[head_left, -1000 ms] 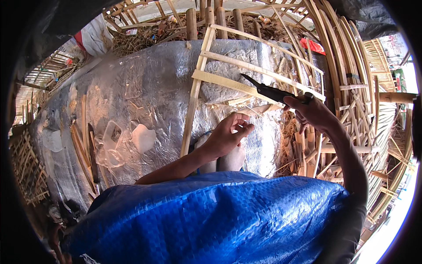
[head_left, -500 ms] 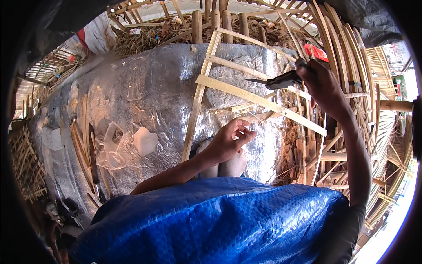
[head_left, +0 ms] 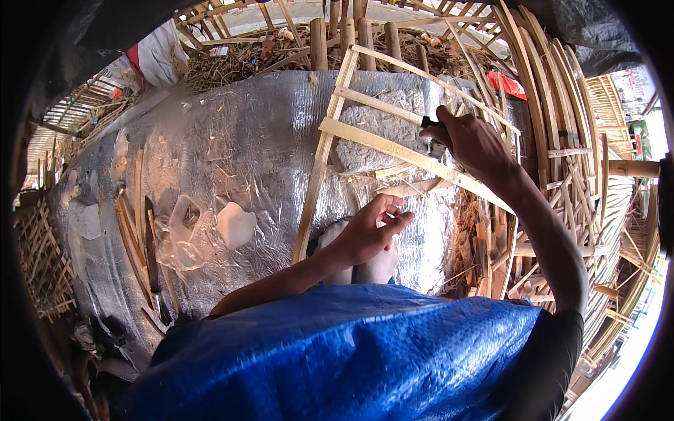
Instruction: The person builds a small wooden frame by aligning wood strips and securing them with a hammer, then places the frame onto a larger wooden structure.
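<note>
A foil sheet spreads widest, probably laid to keep the work off the ground; it is silvery, wrinkled and finely creased, dulled by brownish smears. Next comes the blue sheet across the person's lap, likely there to shield the clothing, its woven plastic shiny and puckered in broad folds. To the right, long bamboo slats stand bunched side by side, seemingly so they take little room; they are split, tan and gently bowed by the lens. Ahead of the knees is the bamboo frame, a ladder-like shape of pale flat strips slanting above the rough grey block, which perhaps props it, though whether they touch I cannot tell. The right hand is closed round a dark tool over the frame's right part, fingers wrapped presumably for a firm hold. The left hand hovers before the knees, fingers loosely curled, thumb apart from them, nothing seen in its grasp. Off to the left lie crumpled clear plastic, glossy and thin, and just beside it a smooth pale disc, roundish with an uneven edge. Smallest to the eye is the dark tool, mostly hidden by the fist, its black end at the middle crosspiece
</note>
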Available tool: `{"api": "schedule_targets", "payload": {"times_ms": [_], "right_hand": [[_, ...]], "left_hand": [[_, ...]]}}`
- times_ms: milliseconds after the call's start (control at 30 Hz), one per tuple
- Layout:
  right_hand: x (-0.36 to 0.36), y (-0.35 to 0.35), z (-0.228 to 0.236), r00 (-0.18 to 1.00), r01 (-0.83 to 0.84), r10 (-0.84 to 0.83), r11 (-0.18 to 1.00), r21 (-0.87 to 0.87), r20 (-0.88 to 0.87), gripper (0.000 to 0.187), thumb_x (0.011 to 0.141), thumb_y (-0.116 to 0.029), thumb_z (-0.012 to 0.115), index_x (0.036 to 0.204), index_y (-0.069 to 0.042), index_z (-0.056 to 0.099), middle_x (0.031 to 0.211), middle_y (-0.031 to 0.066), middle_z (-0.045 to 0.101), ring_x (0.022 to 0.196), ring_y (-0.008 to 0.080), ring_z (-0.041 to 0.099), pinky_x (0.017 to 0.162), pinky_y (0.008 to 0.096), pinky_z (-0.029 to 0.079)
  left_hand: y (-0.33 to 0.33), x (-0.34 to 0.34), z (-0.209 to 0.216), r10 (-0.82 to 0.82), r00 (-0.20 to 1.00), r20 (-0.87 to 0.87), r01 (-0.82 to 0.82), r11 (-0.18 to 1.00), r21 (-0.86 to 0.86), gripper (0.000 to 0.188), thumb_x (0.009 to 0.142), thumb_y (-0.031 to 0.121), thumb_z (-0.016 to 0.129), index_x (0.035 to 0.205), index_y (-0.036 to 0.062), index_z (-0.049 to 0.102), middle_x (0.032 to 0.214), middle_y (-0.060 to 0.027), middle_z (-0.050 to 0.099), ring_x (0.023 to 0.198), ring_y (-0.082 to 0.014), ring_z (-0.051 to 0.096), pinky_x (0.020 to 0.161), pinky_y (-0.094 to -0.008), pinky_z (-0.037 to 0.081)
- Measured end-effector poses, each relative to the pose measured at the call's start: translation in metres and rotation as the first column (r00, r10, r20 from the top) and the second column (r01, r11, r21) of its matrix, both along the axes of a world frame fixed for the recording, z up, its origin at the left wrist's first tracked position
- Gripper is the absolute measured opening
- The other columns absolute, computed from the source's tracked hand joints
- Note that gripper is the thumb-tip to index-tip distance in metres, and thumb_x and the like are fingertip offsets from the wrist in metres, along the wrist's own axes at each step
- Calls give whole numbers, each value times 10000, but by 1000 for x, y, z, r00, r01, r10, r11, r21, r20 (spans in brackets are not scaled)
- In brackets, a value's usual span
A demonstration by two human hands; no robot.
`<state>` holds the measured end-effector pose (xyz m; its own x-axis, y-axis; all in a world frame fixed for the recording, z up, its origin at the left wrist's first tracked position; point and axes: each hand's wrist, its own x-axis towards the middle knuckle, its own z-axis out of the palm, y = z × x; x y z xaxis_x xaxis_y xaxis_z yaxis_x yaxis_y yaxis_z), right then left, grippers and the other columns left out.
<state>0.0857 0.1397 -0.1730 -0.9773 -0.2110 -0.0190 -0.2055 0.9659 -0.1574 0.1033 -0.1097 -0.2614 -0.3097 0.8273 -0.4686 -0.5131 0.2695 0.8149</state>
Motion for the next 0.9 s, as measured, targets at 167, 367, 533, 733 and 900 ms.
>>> {"api": "schedule_targets", "payload": {"times_ms": [167,367,533,733,900], "right_hand": [[-5,16,-27,994,28,-42,991,-129,-103,218,1003,-207,558,914,-13,512,506,105,533,357,165,460,351,372,327],[-13,10,9,966,260,-259,956,-138,30,301,977,-289,612,904,2,582,504,88,560,373,135,485,350,322,324],[-15,2,69,927,369,-372,879,-301,50,267,926,-258,699,830,-11,667,535,61,558,460,68,444,431,315,321],[-6,-18,84,951,307,-226,784,-540,213,267,888,-244,742,898,15,677,662,60,660,580,52,569,487,253,411],[-3,-45,75,939,342,-225,693,-634,259,297,864,-256,759,929,30,710,699,102,703,621,81,643,528,247,495]], "left_hand": [[-2,-7,-3,12,999,-37,-11,1000,27,517,993,376,562,1320,-3,429,1181,-129,565,1024,-177,581,667,-274,530],[-3,-10,-3,57,998,5,-57,998,25,514,990,353,574,1328,-3,423,1178,-123,562,1025,-180,582,672,-274,529],[-4,-24,7,142,909,-391,-95,986,137,475,946,313,639,1285,23,477,1160,-124,577,1007,-170,588,705,-308,529],[1,-57,44,343,350,-872,-157,939,306,723,813,343,793,1335,-15,444,1206,-212,551,1112,-333,563,962,-448,448],[12,-43,38,322,576,-752,-126,943,307,643,835,329,777,1312,17,481,1174,-156,622,1121,-273,600,934,-415,465]]}}
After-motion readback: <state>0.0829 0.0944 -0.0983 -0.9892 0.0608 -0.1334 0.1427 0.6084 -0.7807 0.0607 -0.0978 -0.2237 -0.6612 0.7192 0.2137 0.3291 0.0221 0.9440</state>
